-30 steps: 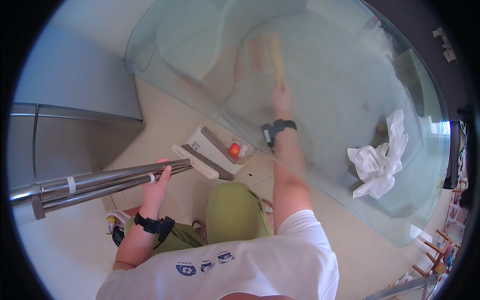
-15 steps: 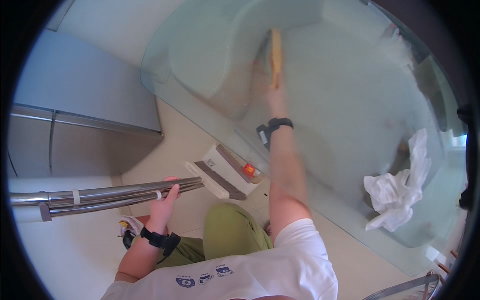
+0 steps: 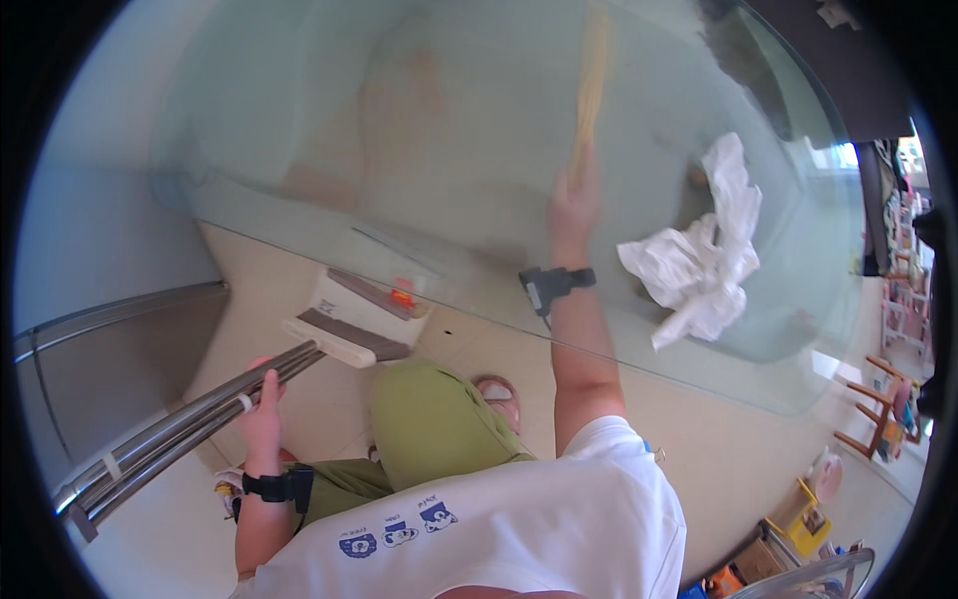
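The left grip (image 3: 261,407) is curled tight round shiny poles (image 3: 190,423); under the glass counter (image 3: 469,180), the right grip (image 3: 576,200) squeezes a yellow stick (image 3: 592,90).

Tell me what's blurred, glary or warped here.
Head view: the yellow tool in the right hand looks streaked; head view: bright glare shows at the right end of the glass tabletop; head view: the metal strip at left bows, and corners go black.

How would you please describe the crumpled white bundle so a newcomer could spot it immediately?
Find the big glass tabletop. On it, right of the right hand, lies the crumpled white bundle, crisp, unlike the blurred yellow object held beneath.
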`<move>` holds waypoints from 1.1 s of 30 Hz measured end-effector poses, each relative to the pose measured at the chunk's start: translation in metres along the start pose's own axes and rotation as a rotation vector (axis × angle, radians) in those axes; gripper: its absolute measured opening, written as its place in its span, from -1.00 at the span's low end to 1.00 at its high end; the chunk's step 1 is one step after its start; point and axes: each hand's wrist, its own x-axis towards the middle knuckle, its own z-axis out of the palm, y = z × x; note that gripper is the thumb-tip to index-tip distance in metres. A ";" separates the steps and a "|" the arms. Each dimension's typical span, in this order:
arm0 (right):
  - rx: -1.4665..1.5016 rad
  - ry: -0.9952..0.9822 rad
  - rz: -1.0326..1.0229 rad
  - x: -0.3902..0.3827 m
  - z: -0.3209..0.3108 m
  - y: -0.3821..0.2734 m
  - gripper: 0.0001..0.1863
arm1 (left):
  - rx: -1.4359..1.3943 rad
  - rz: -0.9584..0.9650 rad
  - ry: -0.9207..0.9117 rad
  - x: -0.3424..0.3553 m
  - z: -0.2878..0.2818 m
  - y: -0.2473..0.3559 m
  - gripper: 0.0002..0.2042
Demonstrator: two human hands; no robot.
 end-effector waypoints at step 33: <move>-0.064 0.057 0.226 -0.024 -0.125 0.105 -0.48 | 0.024 0.028 -0.119 0.011 -0.006 0.000 -0.76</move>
